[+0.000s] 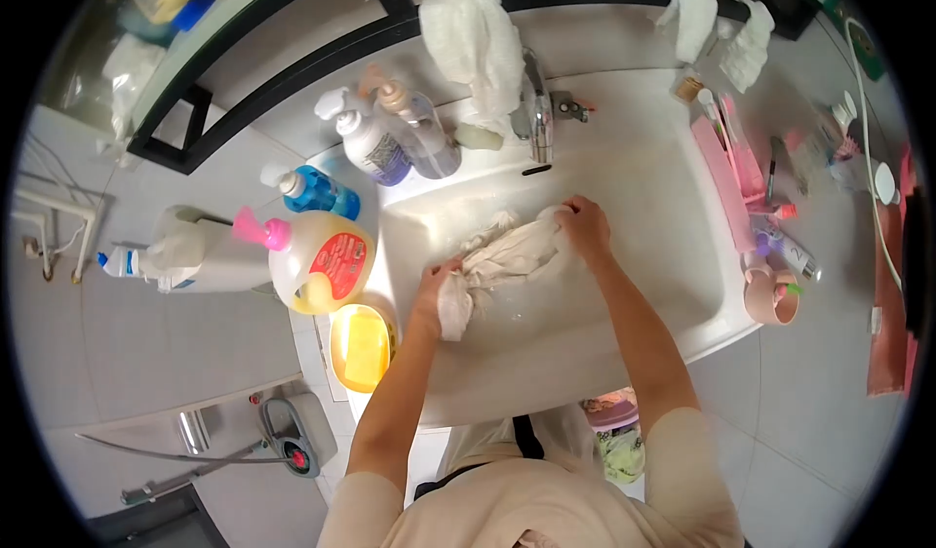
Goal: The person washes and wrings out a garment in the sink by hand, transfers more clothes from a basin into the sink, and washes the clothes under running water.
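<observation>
A wet, crumpled white cloth (517, 254) stretches between my two hands over the basin of the white sink (653, 294). My left hand (436, 290) is closed round the cloth's left end, and a flap of it hangs below the fingers. My right hand (585, 226) pinches the other end, a little higher, below the faucet (536, 109). Part of the cloth is hidden inside each hand.
Left of the basin stand a large yellow pump bottle (322, 260), a blue bottle (322, 192), other pump bottles (375, 148) and a yellow soap dish (361, 348). A pink holder (721, 177) and pink cup (770, 296) line the right rim. White cloths (473, 41) hang above.
</observation>
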